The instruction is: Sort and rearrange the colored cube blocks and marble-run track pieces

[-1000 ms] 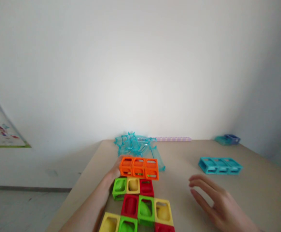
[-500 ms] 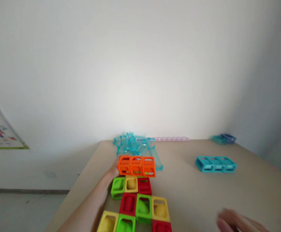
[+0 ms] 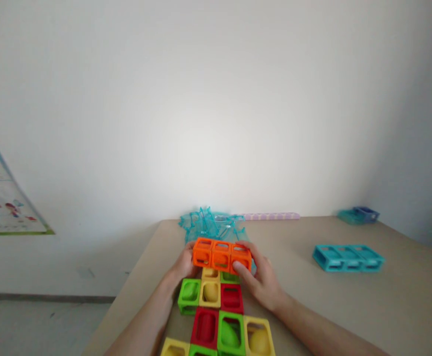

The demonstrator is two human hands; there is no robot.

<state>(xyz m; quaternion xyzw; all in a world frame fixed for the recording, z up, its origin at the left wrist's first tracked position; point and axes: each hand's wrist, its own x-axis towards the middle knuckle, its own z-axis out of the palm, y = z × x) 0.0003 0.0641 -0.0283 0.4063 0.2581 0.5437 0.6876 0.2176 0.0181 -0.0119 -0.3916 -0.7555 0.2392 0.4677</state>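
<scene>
Both my hands grip an orange three-cell block of open-framed cubes, tilted a little down to the right. My left hand holds its left end, the fingers partly hidden behind it. My right hand has its right end, thumb in front and fingers over the top. Below and nearer me lie joined cube blocks: a green cube, a yellow cube and a red cube, with more red, green and yellow cubes closer. Whether the orange block touches the cubes under it, I cannot tell.
A teal three-cell block lies on the table to the right. Crumpled clear teal plastic sits behind the orange block. A lilac patterned strip runs along the wall. A small blue container stands at the far right.
My right hand has come in from the lower right and taken the right end of the orange block. The block now tilts slightly. The whole view has shifted a little.
</scene>
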